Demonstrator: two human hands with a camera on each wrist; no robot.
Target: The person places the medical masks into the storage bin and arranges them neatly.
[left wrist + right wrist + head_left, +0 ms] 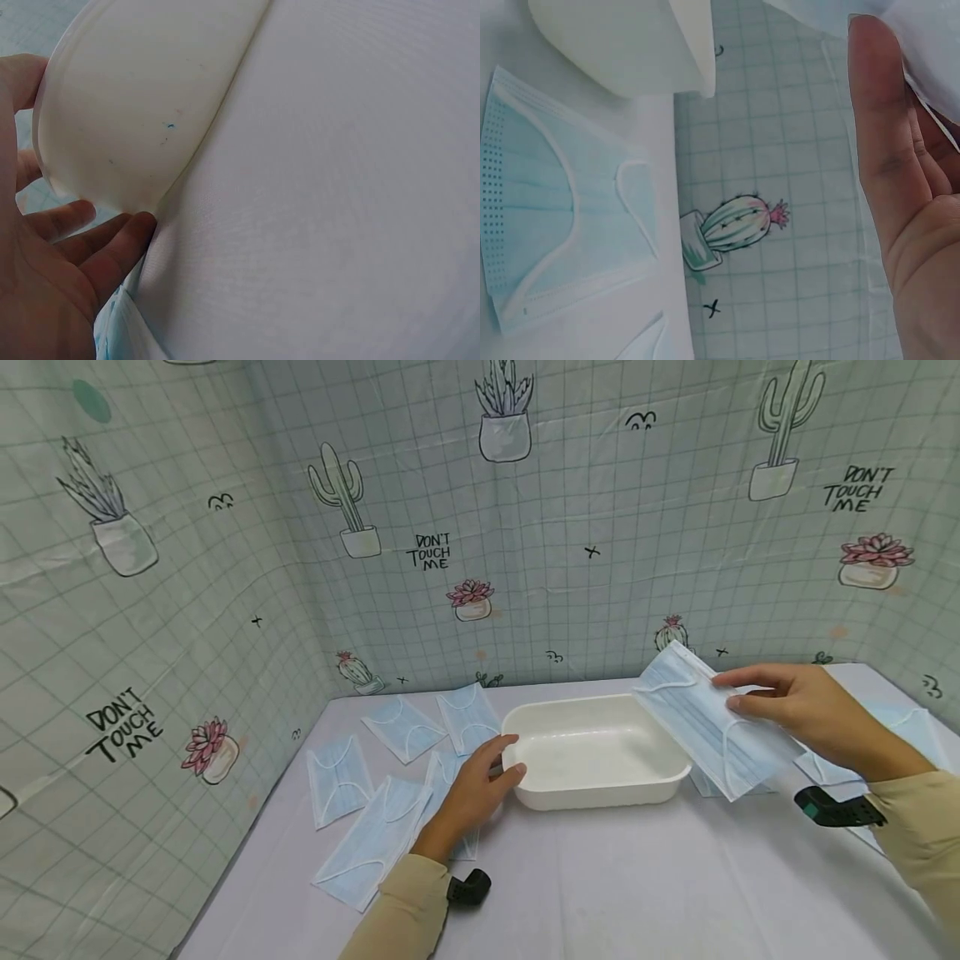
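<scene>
A white rectangular plastic tray [592,797] stands on the table, its visible inside bare. My left hand [474,785] grips the tray's left end, with fingertips against the rim and wall; the left wrist view shows the fingers [120,247] around that end. Above the table, right of the tray, my right hand [806,710] pinches a pale blue face mask [705,714] between thumb and fingers. The held mask hangs tilted, its white ear loops showing. In the right wrist view, the thumb [877,90] lies against the mask, most of which is out of frame.
Several blue face masks [337,781] lie spread left of the tray, some overlapping near my left forearm. More masks [903,727] lie on the right, partly hidden by my right arm. A patterned cloth [525,568] backs the white-covered table [600,885].
</scene>
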